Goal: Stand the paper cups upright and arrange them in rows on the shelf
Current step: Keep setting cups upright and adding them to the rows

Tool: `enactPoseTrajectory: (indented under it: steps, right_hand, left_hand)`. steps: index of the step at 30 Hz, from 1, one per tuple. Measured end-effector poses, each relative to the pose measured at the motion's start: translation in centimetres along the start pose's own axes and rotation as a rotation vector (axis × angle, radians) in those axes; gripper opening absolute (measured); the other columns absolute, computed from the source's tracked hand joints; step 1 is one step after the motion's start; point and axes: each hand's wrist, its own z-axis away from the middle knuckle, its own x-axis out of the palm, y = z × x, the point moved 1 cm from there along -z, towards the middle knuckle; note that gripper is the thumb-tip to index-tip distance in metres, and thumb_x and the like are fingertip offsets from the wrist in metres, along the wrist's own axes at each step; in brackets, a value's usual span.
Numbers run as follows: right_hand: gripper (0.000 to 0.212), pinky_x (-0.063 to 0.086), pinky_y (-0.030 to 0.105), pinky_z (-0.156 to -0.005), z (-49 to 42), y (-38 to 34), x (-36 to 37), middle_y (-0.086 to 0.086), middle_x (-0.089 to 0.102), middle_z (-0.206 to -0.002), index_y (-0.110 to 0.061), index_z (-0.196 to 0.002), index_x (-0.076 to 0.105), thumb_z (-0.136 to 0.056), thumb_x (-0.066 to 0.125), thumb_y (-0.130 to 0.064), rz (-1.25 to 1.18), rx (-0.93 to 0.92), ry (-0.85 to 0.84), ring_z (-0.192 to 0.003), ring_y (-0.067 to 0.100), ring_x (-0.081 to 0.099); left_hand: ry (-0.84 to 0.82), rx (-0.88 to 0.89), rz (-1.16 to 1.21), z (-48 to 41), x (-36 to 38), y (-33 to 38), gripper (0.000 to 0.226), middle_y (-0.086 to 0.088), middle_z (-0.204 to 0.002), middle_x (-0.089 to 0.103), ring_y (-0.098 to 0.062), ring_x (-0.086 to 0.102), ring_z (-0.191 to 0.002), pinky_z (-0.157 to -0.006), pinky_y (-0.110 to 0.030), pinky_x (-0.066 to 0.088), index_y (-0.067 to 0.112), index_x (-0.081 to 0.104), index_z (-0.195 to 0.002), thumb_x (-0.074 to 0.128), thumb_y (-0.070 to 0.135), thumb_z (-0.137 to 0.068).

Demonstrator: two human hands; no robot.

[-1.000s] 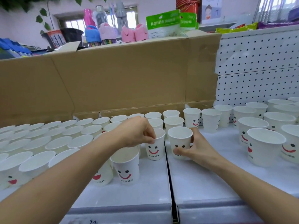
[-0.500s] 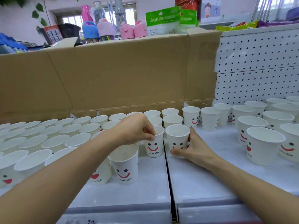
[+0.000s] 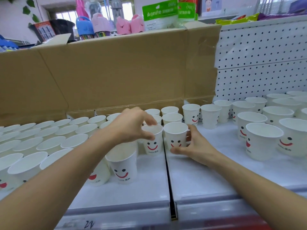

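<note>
Nearest on the shelf, a front cup stands upright just left of the seam between the two panels. Behind it the left hand pinches the rim of the left cup, thumb on the near lip and fingers arched over the mouth. The right hand grips the right cup, thumb low at its base and fingers round its far side. Both cups stand upright, almost touching, one on each side of the seam. The likely trouble is squeeze: thin paper rims dent easily, so a hard pinch could crease the left cup. Sliding the right cup leftward could catch its base on the seam and tip it into its neighbour. The left forearm passes close over the packed rows, and a dropped elbow would topple several. Farther right, the loose cups stand unevenly spaced, not yet in line. The cardboard and pegboard close the back.
</note>
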Motion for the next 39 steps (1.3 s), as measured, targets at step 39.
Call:
enactPoseTrajectory:
  steps: [39]
  right_hand:
    - [0.072, 0.035, 0.015, -0.098, 10.9, 0.8, -9.4, -0.007, 0.050, -0.119, -0.020, -0.128, 0.049, -0.065, 0.084, -0.019, 0.164, -0.530, 0.236, -0.115, 0.011, 0.048]
  left_hand:
    - [0.042, -0.291, 0.369, 6.9, 2.0, 9.3, 0.077, 0.014, -0.125, 0.053, -0.009, 0.051, -0.114, -0.097, -0.028, 0.042, 0.031, 0.050, -0.133, 0.080, 0.040, -0.063]
